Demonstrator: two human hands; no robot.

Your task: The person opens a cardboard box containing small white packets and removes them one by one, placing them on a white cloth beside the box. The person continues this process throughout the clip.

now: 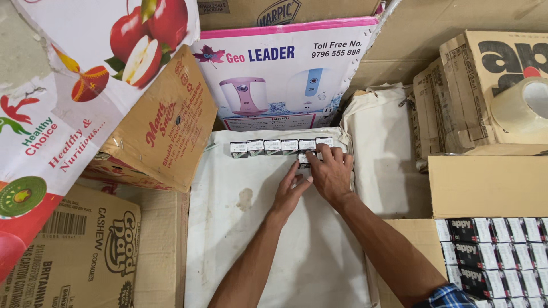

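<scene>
A row of several small black-and-white cartons (273,146) stands along the far edge of a white cloth sack (240,228). My right hand (331,170) lies palm down over one more small carton (304,159) just in front of the row's right end, fingers touching the row. My left hand (291,188) reaches up beside it, its fingertips touching the same carton from the left. Both forearms stretch in from the bottom of the view.
Cardboard boxes crowd the left (154,125) and the back (279,74). At the bottom right an open box (491,188) holds many more small cartons (496,251). A roll of clear tape (522,105) rests on a box at the right. Another white sack (382,142) lies beside the row.
</scene>
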